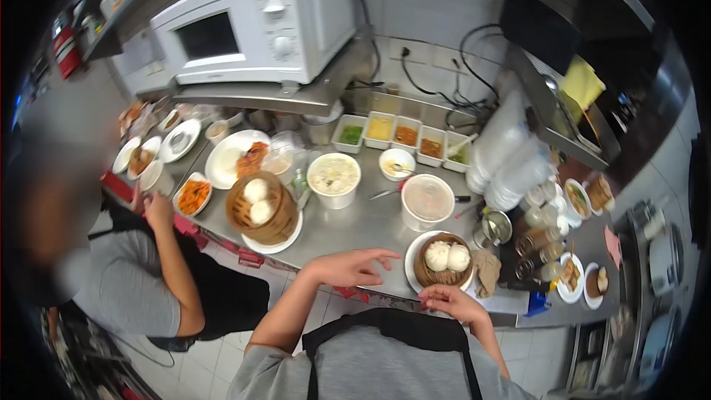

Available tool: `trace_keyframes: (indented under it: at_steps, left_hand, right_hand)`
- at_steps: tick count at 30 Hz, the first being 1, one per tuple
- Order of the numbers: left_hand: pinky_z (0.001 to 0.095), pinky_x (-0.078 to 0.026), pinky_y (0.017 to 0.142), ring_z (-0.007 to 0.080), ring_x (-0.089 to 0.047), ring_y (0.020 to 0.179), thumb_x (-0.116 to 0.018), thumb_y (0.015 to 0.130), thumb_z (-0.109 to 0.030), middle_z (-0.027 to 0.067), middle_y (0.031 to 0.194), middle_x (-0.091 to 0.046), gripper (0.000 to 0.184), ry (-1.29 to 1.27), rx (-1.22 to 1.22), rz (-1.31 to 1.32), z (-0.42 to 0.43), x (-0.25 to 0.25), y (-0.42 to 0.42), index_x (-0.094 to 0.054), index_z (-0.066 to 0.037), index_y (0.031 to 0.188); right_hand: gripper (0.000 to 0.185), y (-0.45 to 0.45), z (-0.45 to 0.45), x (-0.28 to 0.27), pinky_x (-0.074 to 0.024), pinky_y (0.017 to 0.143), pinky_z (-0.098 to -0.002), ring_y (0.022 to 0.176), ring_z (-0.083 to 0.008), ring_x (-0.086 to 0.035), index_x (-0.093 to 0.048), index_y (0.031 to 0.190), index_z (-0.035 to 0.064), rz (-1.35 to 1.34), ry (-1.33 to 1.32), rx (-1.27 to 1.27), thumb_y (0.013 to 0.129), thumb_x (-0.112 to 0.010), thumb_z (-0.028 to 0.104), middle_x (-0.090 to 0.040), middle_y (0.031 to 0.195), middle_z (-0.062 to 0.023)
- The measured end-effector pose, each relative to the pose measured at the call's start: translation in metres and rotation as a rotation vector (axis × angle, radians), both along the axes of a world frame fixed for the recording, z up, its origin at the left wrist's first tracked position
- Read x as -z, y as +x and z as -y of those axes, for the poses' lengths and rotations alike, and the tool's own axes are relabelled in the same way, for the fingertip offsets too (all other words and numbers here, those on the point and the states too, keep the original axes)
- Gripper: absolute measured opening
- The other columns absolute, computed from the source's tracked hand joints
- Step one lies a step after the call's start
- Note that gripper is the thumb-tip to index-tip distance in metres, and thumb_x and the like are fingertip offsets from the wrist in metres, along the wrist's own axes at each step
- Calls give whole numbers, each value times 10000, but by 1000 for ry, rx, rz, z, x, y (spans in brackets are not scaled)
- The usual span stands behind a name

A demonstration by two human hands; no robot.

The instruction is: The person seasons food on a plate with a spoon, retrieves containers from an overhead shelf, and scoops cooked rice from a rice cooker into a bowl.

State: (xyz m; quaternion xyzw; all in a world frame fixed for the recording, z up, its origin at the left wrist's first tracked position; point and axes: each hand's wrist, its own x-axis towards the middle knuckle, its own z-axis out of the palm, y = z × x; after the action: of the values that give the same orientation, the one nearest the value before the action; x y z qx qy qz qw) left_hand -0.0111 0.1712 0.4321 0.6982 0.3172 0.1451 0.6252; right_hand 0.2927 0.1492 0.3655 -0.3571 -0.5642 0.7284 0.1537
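Note:
My left hand (355, 267) reaches over the front edge of the steel counter with its fingers stretched out, holding nothing. Just right of its fingertips, a bamboo steamer (444, 278) with two white steamed buns (447, 255) stands on a white plate (409, 265). My right hand (452, 302) is at the near side of that plate, fingers loosely bent and apart; whether they touch the rim I cannot tell. Behind the plate stands a white tub (427, 202) with a cloudy lid. A crumpled brown cloth (486, 272) lies right beside the steamer.
A co-worker (141, 274) stands at my left. Near that person are another bamboo steamer with buns (261, 211) and a dish of orange food (194, 195). Several topping containers (380, 130) line the back, under a microwave (252, 22). Sauce bottles (537, 241) and stacked plastic cups (511, 155) stand right.

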Motion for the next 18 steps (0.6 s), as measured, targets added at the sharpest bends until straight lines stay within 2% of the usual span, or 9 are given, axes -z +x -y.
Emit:
trace_keyframes:
  at_steps: [4,6,8,11,12,15,17,18]
  left_hand:
    - [209,-465,695,90,-546,873,-563,859,-98,43,1136,-476,496,-117,31,68,1,-1,-9,-371,-122,1316]
    - [228,-480,674,97,-542,900,-560,864,-122,57,1101,-500,473,80,70,110,-5,12,-4,-384,-118,1303]
    - [240,-487,706,105,-538,913,-562,862,-125,58,1095,-499,468,-22,92,136,-3,-2,4,-386,-100,1294]
    - [231,-509,632,103,-539,903,-552,868,-134,52,1094,-499,460,37,169,242,-5,13,10,-380,-88,1292]
    - [243,-498,675,107,-535,930,-556,867,-133,55,1087,-522,463,-56,144,185,2,-8,4,-379,-96,1294]
    - [291,-482,771,141,-542,961,-564,865,-138,84,1082,-544,465,-141,106,362,16,-28,-25,-375,-47,1280]
    - [342,-448,858,200,-557,980,-581,853,-147,128,1082,-552,477,26,95,613,20,-22,-55,-372,32,1243]
    - [411,-416,914,249,-574,964,-598,839,-151,162,1073,-549,484,10,30,647,24,-19,-78,-381,88,1199]
  right_hand:
    - [244,0,-2,-23,-456,752,-236,881,-103,-572,-532,1107,13,-5,48,78,874,-544,88,-593,928,-25]
    - [243,-1,1,-26,-457,742,-244,862,-109,-574,-531,1097,2,-21,43,87,867,-551,79,-598,915,-34]
    - [238,1,5,-23,-456,740,-246,850,-110,-572,-536,1088,3,-5,2,87,861,-556,72,-603,910,-36]
    - [227,-2,8,-23,-453,739,-239,844,-108,-574,-547,1081,17,17,-16,48,858,-557,62,-608,901,-31]
    - [228,-2,9,-22,-453,741,-239,846,-107,-574,-548,1082,20,25,-18,44,858,-556,61,-608,899,-28]
    - [238,2,5,-18,-454,773,-245,873,-99,-571,-547,1095,26,38,-39,11,863,-560,80,-602,947,-25]
    - [255,1,1,-19,-449,788,-247,881,-96,-566,-541,1111,25,35,10,-19,869,-561,100,-596,960,-24]
    - [271,-3,0,-23,-438,803,-241,888,-89,-551,-532,1129,24,17,-16,-14,877,-554,120,-589,959,-13]
